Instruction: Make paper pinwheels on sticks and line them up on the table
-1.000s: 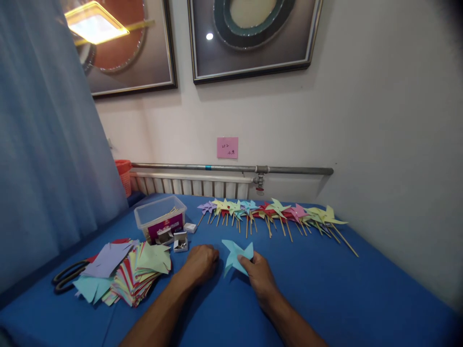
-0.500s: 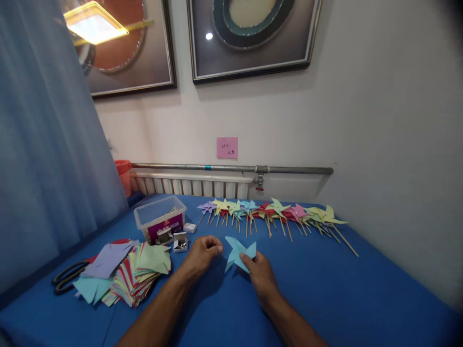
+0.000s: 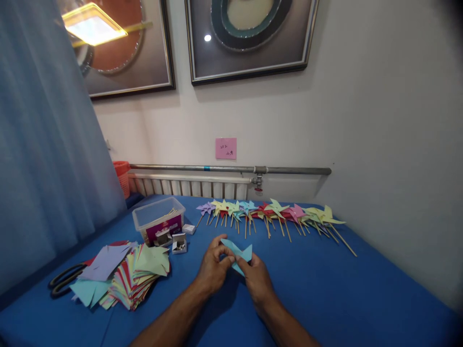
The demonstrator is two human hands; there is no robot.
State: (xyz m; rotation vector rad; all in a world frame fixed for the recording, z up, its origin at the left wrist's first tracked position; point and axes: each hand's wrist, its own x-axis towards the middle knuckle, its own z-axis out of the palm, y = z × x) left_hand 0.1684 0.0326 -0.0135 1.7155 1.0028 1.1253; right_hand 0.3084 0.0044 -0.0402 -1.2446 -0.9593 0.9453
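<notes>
A light-blue paper pinwheel [image 3: 237, 250] without a stick is held just above the blue table. My right hand [image 3: 257, 277] grips its right side, thumb on the front near the middle. My left hand [image 3: 213, 267] is against the pinwheel's left side, its thumb and index finger pinched together at the middle; anything between those fingertips is too small or hidden to make out. To the left of my hands stand a small open box of metal pins [image 3: 179, 244] and a stack of cut coloured paper sheets [image 3: 139, 272].
Finished pinwheels on sticks [image 3: 277, 209] lie in a row along the table's back. A clear plastic tub [image 3: 159, 217] with sticks stands at the back left, beside a small white box [image 3: 188, 229]. Dark-handled scissors [image 3: 65, 279] lie by the papers. A curtain [image 3: 54, 144] hangs at left.
My left hand has moved right, from beside the pinwheel to its middle, with fingers pinched. The pinwheel, still in my right hand, has tilted and its blades are partly covered.
</notes>
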